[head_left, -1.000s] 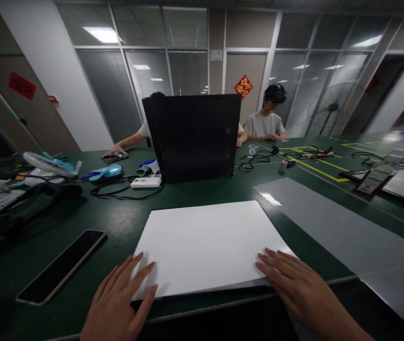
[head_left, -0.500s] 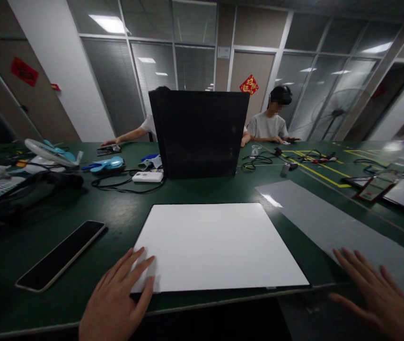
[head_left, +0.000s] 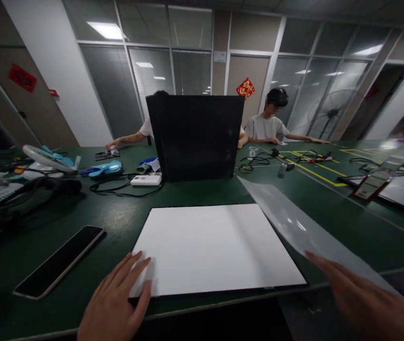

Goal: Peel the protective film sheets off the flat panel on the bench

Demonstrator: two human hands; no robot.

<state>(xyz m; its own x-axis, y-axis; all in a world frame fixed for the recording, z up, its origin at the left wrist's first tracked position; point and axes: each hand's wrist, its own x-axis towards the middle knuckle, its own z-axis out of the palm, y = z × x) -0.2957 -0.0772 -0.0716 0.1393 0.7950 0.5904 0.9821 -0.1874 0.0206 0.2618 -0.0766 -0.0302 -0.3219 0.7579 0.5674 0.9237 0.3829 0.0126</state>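
A flat white panel (head_left: 209, 251) with a thin dark border lies near the front edge of the green table. My left hand (head_left: 117, 296) rests on its lower left corner, fingers spread and extended. A clear glossy plastic sheet (head_left: 294, 222) slants along the panel's right side, slightly bowed. My right hand (head_left: 365, 293), a bit blurred, is at the sheet's near end with its fingers stretched out and seen edge-on. Its thumb is hidden, and I cannot tell how firmly it touches the sheet. To the left lies a phone (head_left: 60, 263), its dark screen facing up.
A large black box-like case (head_left: 198, 137) stands behind the panel. Around it are a white power bank (head_left: 145, 180), cables, blue goggles-like items (head_left: 106, 168) and a white fan (head_left: 48, 156). Two people sit across the table. A framed stand (head_left: 372, 184) is at right.
My right hand has moved left and turned edge-on. The clear sheet has shifted left toward the panel and bowed, casting a soft shadow on it. My left hand stays put.
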